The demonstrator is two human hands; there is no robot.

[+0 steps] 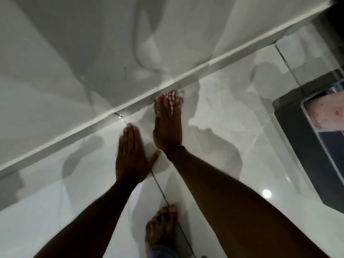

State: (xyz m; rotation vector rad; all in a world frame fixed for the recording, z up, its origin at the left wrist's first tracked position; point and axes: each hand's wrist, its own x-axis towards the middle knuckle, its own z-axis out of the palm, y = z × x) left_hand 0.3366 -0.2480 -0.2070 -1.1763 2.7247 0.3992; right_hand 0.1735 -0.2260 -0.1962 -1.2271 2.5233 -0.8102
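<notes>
Probably limp and light, the checked cloth (174,94) handles best pinned under the right hand (167,127), fingers straight; the left hand (130,157) lies flat, fingers extended.

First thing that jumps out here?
The right hand at centre, fingers straight, presses a red-and-white checked cloth onto the glossy white floor where it meets the wall. The left hand lies flat on the floor just beside it, and a bare foot shows at the bottom edge.
</notes>
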